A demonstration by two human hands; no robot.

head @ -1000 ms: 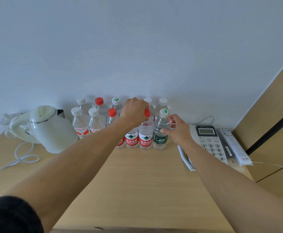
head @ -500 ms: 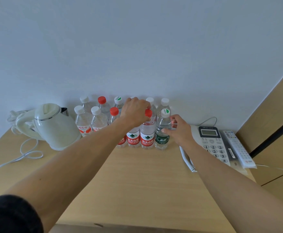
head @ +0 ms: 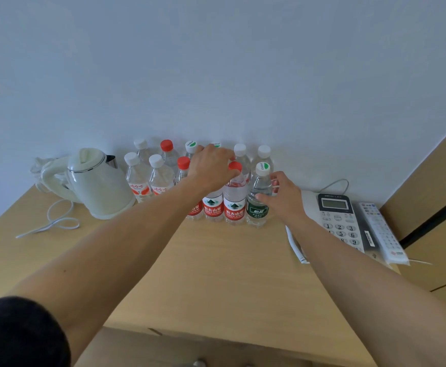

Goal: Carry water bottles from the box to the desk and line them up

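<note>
Our right hand (head: 285,198) is pinching the green-labelled bottle (head: 258,200) on the desk (head: 216,274). Our left hand (head: 211,168) is curling over a red-labelled bottle (head: 212,207), seemingly gripping its top

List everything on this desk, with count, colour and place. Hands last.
water bottles: at least eleven, clear, red or white caps, two rows by the wall
green-label bottle: one, front row's right end
kettle: one, cream, left of the bottles
cord: one, white, far left
phone: one, white, right of the bottles
remote: one, white, far right
desk: one, light wood
left hand: atop a front-row bottle
right hand: grips the green-label bottle
</note>
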